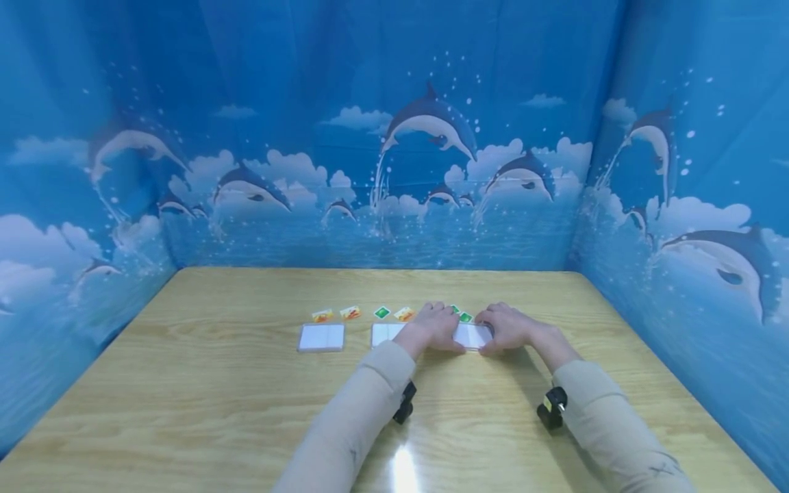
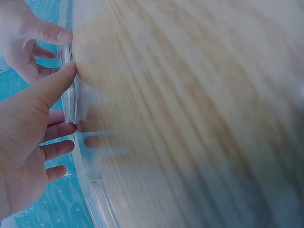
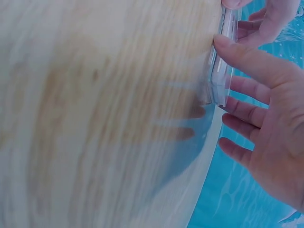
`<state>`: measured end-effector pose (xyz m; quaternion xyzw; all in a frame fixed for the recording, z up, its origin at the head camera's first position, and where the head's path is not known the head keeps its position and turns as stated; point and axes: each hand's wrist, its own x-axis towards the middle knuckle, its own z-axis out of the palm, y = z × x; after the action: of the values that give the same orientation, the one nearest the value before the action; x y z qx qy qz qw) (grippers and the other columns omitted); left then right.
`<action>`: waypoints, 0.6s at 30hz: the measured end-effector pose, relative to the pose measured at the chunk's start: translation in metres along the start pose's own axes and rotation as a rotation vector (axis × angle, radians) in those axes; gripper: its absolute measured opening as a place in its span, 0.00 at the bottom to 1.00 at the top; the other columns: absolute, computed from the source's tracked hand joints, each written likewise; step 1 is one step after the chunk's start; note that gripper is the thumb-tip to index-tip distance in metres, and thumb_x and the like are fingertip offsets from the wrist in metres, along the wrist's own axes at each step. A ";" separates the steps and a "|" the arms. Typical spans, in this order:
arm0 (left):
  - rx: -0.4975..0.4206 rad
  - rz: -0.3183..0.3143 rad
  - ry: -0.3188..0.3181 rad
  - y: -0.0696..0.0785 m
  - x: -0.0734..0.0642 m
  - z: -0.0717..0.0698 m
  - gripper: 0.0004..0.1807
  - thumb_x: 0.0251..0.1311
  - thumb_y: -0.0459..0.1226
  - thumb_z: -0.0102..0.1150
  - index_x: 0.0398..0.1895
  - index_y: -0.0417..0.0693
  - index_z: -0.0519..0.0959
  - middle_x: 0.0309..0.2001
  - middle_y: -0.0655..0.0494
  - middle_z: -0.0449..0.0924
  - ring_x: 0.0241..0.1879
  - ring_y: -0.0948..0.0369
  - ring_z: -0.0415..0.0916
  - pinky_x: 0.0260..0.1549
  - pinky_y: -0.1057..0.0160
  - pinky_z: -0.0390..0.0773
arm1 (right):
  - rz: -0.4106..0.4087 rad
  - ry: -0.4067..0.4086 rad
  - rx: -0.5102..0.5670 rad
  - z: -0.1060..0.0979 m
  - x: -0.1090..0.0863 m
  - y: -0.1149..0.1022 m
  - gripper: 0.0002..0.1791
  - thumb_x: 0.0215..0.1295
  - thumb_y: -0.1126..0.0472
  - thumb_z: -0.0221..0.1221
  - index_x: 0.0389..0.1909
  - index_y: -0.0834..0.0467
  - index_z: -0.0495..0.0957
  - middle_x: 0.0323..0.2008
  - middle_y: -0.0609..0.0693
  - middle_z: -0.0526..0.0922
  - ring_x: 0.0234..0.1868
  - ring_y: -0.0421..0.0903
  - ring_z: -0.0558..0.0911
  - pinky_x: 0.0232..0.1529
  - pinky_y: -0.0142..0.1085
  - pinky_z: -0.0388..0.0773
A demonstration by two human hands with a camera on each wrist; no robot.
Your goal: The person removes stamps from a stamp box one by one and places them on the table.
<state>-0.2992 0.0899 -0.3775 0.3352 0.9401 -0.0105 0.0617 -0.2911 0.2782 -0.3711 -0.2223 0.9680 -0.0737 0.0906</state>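
Note:
Three flat clear cases with white insides lie in a row on the table. My left hand (image 1: 436,327) and right hand (image 1: 508,327) hold the rightmost case (image 1: 472,335) from its two sides. In the left wrist view, the left thumb presses the near edge of this case (image 2: 71,102), and the fingers reach round behind it. Much the same grip shows in the right wrist view, where the right thumb lies on the clear case (image 3: 219,78). Two small green cards (image 1: 465,317) lie just beyond it, between the hands.
The left case (image 1: 322,337) stands apart, and the middle case (image 1: 385,333) is partly hidden by the left hand. Behind them lie orange cards (image 1: 350,312) and a green card (image 1: 382,312). Blue dolphin-print curtains (image 1: 277,82) enclose the wooden table (image 1: 203,397).

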 end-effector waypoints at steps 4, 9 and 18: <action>0.001 -0.006 -0.008 -0.001 0.001 0.000 0.38 0.54 0.62 0.55 0.63 0.51 0.67 0.63 0.56 0.66 0.62 0.57 0.60 0.63 0.56 0.53 | 0.013 -0.017 0.015 0.000 0.001 -0.001 0.34 0.45 0.47 0.69 0.53 0.58 0.74 0.48 0.55 0.73 0.48 0.52 0.71 0.48 0.49 0.69; 0.019 -0.009 -0.008 -0.002 0.001 0.000 0.38 0.53 0.62 0.54 0.63 0.52 0.68 0.63 0.56 0.66 0.61 0.57 0.60 0.63 0.56 0.54 | 0.031 -0.025 0.027 -0.001 0.002 -0.001 0.34 0.44 0.46 0.70 0.53 0.57 0.74 0.47 0.53 0.73 0.47 0.51 0.71 0.48 0.49 0.69; 0.023 0.002 -0.006 -0.005 0.000 0.002 0.38 0.52 0.63 0.54 0.62 0.52 0.68 0.61 0.56 0.67 0.58 0.58 0.62 0.62 0.57 0.55 | 0.026 -0.020 0.016 -0.001 0.003 0.001 0.36 0.43 0.45 0.70 0.54 0.55 0.74 0.47 0.54 0.73 0.48 0.52 0.70 0.48 0.49 0.69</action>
<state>-0.3017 0.0861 -0.3794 0.3369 0.9393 -0.0222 0.0607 -0.2945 0.2779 -0.3709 -0.2099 0.9691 -0.0781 0.1031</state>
